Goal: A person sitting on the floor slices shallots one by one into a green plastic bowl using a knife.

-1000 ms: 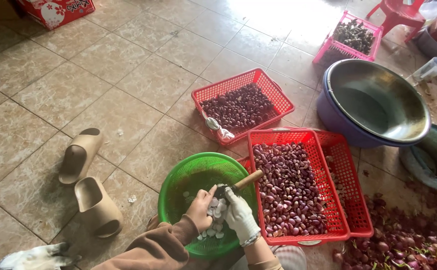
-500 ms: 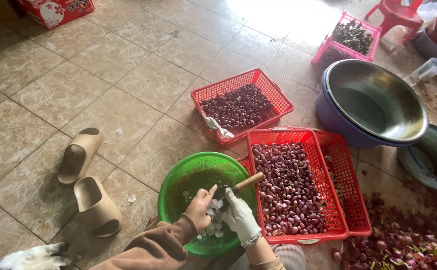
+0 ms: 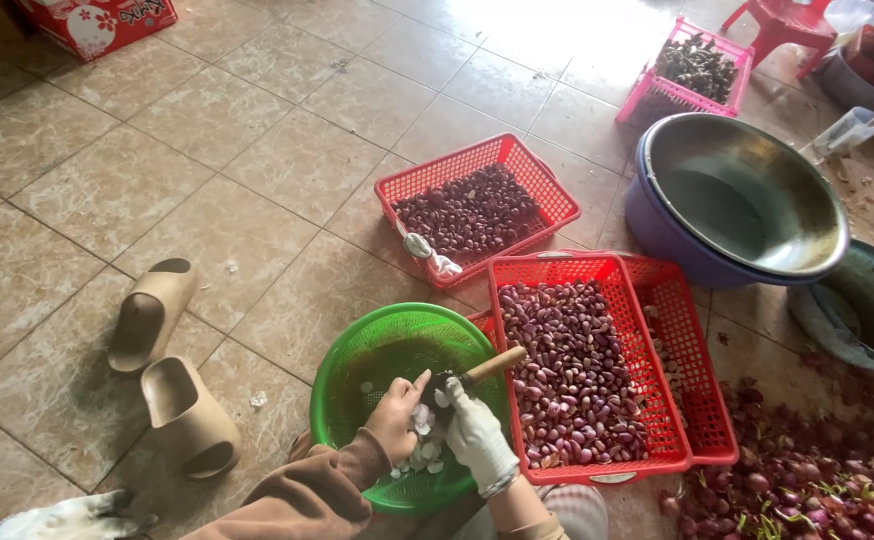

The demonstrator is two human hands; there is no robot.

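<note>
Hands over round green plastic colander (image 3: 357, 350): my left hand (image 3: 395, 418) pinches small, slippery shallot (image 3: 423, 416); gloved right hand (image 3: 475, 432) grips wooden-handled knife (image 3: 485, 369). I'd hold shallot's ends.

three red baskets (image 3: 474, 205), one pink basket (image 3: 695, 70), two slippers (image 3: 152, 312)

Tiled floor (image 3: 257, 150), beige. Pair of tan slippers (image 3: 167, 370) lying left. Red basket of dark bulbs (image 3: 472, 208) mid-floor. Pink basket (image 3: 695, 68) far right, beside red plastic stool (image 3: 782, 20). Metal bowl (image 3: 747, 190) nested in purple basin (image 3: 657, 225). Loose unpeeled shallots (image 3: 807, 480) heaped bottom right. Red carton (image 3: 97, 20) top left.
</note>
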